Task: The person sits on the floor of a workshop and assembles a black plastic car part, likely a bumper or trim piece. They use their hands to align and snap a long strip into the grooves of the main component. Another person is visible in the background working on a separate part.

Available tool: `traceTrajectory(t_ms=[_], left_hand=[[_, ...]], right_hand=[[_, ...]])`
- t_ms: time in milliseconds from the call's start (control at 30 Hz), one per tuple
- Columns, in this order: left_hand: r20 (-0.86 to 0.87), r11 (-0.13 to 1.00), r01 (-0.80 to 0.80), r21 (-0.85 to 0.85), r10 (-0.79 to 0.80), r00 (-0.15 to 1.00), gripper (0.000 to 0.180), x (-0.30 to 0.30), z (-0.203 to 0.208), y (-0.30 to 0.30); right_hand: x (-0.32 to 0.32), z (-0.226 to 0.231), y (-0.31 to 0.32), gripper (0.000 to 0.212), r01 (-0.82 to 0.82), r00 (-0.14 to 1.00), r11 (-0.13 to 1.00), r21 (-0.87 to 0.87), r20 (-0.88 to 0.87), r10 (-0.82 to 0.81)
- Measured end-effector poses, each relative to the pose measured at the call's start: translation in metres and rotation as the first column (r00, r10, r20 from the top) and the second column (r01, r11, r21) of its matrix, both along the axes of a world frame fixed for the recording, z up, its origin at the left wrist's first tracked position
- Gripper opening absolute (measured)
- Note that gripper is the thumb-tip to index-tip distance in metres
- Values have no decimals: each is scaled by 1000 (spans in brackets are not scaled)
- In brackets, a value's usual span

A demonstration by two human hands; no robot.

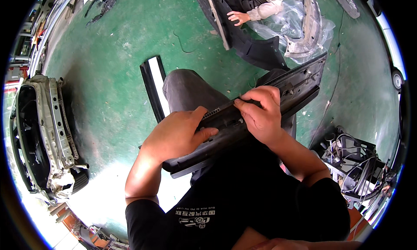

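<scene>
A long black plastic car trim piece (299,87) with a ribbed strip along its far edge lies slantwise across my lap, its right end farther away and its left end nearer me. Around its left part my left hand (171,135) is closed, the thumb resting on the inner face. My right hand (263,117) pinches the far edge near the middle, fingers bent; whether a small part sits between the fingertips is hidden. Beyond my left knee, a black strip with a white band (155,78) leans on the green floor.
Ahead, another person's hand (239,18) is over a large dark plastic panel (256,50). Beside it, a pale curved part (310,28) lies on clear plastic sheeting. A stripped car body section (54,128) stands left; a bundle of cables and metal parts (356,158) sits right.
</scene>
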State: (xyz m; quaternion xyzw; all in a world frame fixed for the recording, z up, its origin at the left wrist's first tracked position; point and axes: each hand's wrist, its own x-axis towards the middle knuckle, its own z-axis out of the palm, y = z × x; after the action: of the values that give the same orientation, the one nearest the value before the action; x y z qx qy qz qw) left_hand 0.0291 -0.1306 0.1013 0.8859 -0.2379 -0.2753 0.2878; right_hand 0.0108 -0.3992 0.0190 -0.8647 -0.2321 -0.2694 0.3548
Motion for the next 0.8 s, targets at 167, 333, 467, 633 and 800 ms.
traceTrajectory(t_ms=[167,333,467,633,800], left_hand=[[14,1000,15,6,-15,1000,44,-1,1,-1],[56,1000,18,12,-19,998,40,-4,2,-1],[105,999,4,42,-9,994,30,-9,-2,-2],[98,998,-14,66,7,995,24,-12,-1,-5],[96,998,-8,59,2,995,27,-11,6,-8]], right_hand=[[1,8,6,25,52,975,993,102,-219,-29],[-3,16,4,23,-25,945,998,57,-323,42],[-15,19,12,28,-11,957,1000,18,-289,16],[-23,18,21,30,60,976,998,23,-213,-54],[-26,15,20,34,31,985,997,69,-171,-18]])
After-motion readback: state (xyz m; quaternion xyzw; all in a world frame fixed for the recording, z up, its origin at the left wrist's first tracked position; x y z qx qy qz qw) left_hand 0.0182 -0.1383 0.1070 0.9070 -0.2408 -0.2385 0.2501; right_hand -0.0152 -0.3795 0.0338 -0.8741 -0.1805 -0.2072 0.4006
